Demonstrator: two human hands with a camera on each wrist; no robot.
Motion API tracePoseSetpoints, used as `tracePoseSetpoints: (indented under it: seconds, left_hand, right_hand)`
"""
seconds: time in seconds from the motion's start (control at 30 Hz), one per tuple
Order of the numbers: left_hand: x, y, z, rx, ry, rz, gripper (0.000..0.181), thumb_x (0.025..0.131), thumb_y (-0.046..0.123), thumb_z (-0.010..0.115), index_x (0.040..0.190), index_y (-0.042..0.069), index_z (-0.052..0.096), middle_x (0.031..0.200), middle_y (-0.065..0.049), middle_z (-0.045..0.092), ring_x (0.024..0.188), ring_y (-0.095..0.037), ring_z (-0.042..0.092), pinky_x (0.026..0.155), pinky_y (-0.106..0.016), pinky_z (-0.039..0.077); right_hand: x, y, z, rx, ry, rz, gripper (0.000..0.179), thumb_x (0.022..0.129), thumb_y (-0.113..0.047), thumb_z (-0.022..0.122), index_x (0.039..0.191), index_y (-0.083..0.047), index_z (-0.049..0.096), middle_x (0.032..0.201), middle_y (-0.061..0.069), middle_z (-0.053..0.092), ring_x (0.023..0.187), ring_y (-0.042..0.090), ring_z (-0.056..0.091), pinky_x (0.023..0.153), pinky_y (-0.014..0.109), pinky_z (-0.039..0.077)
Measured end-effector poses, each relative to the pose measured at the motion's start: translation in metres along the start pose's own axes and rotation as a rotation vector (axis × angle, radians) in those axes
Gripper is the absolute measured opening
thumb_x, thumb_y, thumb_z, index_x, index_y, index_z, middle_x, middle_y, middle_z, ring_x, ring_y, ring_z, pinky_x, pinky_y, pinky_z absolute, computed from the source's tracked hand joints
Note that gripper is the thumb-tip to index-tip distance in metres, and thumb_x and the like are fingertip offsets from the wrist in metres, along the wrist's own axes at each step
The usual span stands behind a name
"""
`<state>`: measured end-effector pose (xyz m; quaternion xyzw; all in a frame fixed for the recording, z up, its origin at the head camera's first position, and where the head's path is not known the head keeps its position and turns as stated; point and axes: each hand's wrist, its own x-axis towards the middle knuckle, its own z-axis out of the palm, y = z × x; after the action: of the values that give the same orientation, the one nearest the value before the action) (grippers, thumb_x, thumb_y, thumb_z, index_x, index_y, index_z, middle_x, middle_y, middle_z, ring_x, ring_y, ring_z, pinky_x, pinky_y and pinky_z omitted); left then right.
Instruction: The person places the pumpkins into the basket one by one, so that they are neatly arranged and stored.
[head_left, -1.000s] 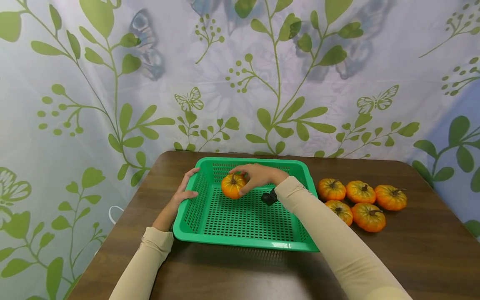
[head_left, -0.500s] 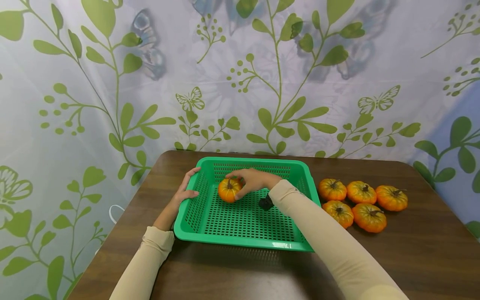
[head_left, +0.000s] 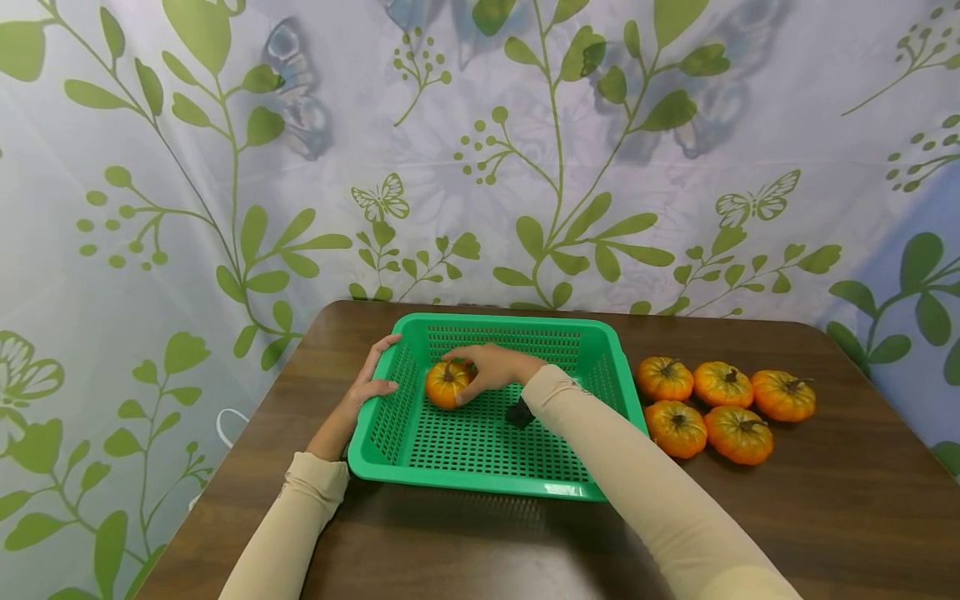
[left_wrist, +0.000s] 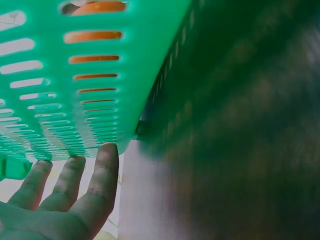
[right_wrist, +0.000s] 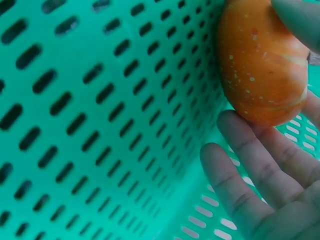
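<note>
A small orange pumpkin point(head_left: 442, 386) is inside the green plastic basket point(head_left: 480, 489), near its left wall. My right hand point(head_left: 491, 367) holds it between thumb and fingers, from the right. In the right wrist view the pumpkin point(right_wrist: 262, 62) sits close over the slotted floor, thumb above and fingertips beneath it. My left hand point(head_left: 367, 385) grips the basket's left rim, thumb over the inner side. The left wrist view shows the fingertips point(left_wrist: 106, 150) against the outside of the basket, with orange showing through the wall's slots.
Several more pumpkins point(head_left: 729, 385) stand in two rows on the brown wooden table point(head_left: 840, 500), right of the basket. A curtain point(head_left: 480, 167) with leaves and butterflies hangs behind the table. A dark wrist camera point(head_left: 520, 412) on my right wrist is over the basket floor.
My right hand has moved left and slightly down with the pumpkin, toward the basket's left wall. The left hand and the basket have stayed in place.
</note>
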<state>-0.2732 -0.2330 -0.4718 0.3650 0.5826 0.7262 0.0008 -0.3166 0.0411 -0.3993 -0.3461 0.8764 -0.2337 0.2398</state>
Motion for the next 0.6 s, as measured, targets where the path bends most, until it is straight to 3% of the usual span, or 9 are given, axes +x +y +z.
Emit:
tracePoseSetpoints:
  seconds: [0.3,0.6]
  left_hand:
    - [0.002,-0.006,-0.006,-0.045,-0.062,0.050,0.075,0.089,-0.003,0.051,0.155,0.033,0.045,0.149,0.010,0.047,0.128,-0.005,0.054,0.100,-0.020,0.048]
    - [0.001,-0.005,-0.004,-0.028,-0.045,0.041,0.076,0.088,-0.003,0.051,0.154,0.033,0.045,0.149,0.010,0.047,0.129,-0.004,0.054,0.101,-0.020,0.047]
  right_hand:
    - [0.006,-0.004,0.011,-0.006,0.063,-0.002,0.077,0.100,-0.029,0.078,0.166,-0.010,0.041,0.167,0.017,0.044,0.150,0.038,0.046,0.119,0.051,0.042]
    - [0.011,-0.004,0.018,-0.012,0.098,0.003,0.078,0.102,-0.034,0.075,0.167,-0.011,0.039,0.166,0.019,0.044,0.151,0.040,0.044,0.122,0.053,0.038]
